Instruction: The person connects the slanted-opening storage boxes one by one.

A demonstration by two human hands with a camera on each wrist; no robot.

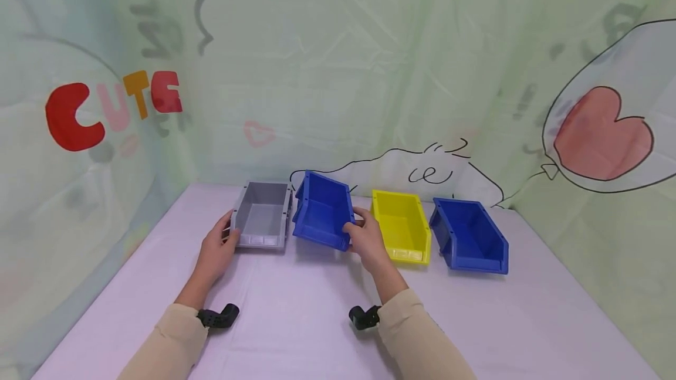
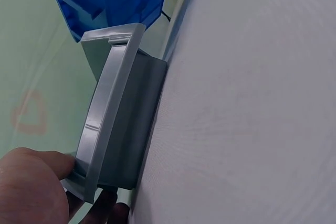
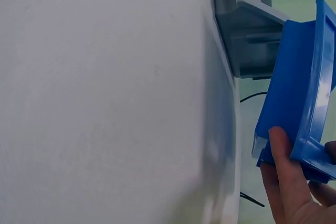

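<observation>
"Blue bin [image 1: 322, 210]: where do you have it?"

"Up off the table [image 1: 296, 333], tilted, between the gray bin [image 1: 261, 216] and the yellow bin [image 1: 401, 227]. Your right hand [image 1: 367, 242] pinches its near right corner, thumb by the rim, other fingers outside."

"And your left hand [image 1: 216, 251]?"

"Gripping the gray bin at its near left corner. Thumb on the front edge, fingers curled below. So you have both hands full, one bin each."

"What crowds you?"

"Gray bin just left of the blue one. Yellow bin just right, and your right hand covers part of its left edge from the head view. Second blue bin [image 1: 470, 239] sits right of the yellow, angled, on the table. Behind the row, a pale curtain [image 1: 369, 46] with red letters [image 1: 75, 117] at your left and a printed balloon [image 1: 612, 104] at your right."

"Anything on your arms?"

"Light sleeves [image 1: 428, 339], plus a black camera [image 1: 219, 316] on your left wrist and another black one [image 1: 364, 316] on your right."

"What do your wrist views add?"

"Left wrist: outer front and lower side of the gray bin, fingertips under its lip, ribbed outside of the blue bin behind. Right wrist: your fingers along the blue bin's outer face, a clear gap to the table, gray bin partly hidden behind it. Only your head view shows the insides of all four."
</observation>
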